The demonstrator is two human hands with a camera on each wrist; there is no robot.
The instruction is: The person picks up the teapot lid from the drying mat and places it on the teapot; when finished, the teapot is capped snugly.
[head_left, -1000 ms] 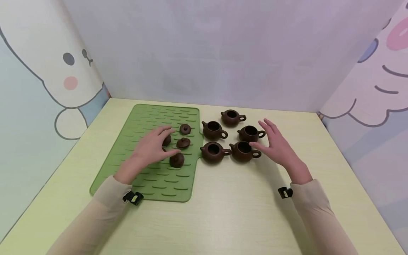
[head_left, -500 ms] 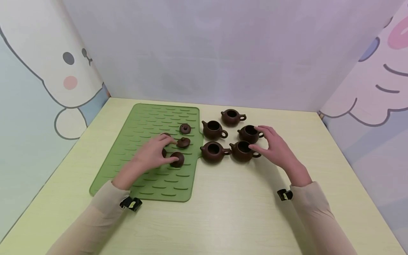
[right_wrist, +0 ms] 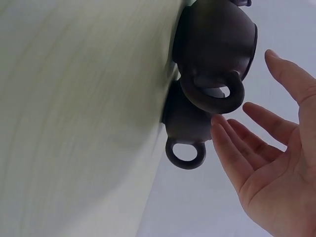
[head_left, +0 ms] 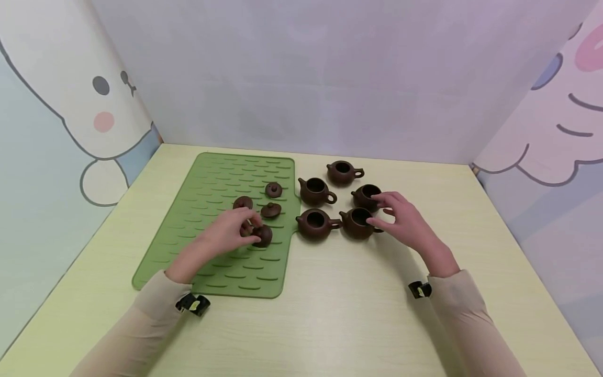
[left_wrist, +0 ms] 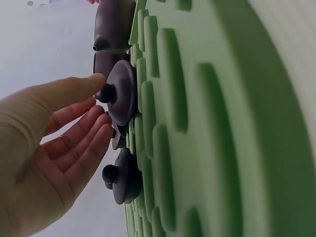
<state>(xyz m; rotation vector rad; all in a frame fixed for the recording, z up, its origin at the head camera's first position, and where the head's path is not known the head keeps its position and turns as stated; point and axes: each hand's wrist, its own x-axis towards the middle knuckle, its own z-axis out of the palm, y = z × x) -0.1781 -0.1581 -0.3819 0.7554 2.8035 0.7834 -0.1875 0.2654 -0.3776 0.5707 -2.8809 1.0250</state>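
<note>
My left hand (head_left: 228, 231) hovers low over the green mat, thumb and fingers spread around a dark brown teapot lid (head_left: 264, 236). In the left wrist view the thumb tip is at the knob of that lid (left_wrist: 123, 94), while the other fingers stay apart from it. Another lid (head_left: 245, 228) is partly hidden behind the fingers. On the right, my right hand (head_left: 404, 222) is held with parted fingers beside the handle of a lidless brown teapot (head_left: 355, 230). The right wrist view has a gap between the thumb and this teapot (right_wrist: 215, 39); a second teapot (right_wrist: 185, 116) lies behind it.
More lids (head_left: 270, 210) lie on the green ridged mat (head_left: 212, 267). Several lidless teapots, among them one (head_left: 314, 225) near the mat's edge and one (head_left: 343, 173) farthest back, stand on the pale wooden table (head_left: 339, 314). A wall (head_left: 306, 104) closes the back.
My left hand has come down and drawn its thumb and fingers closer around the front lid. The right hand has lowered and moved slightly left, towards the front right teapot.
</note>
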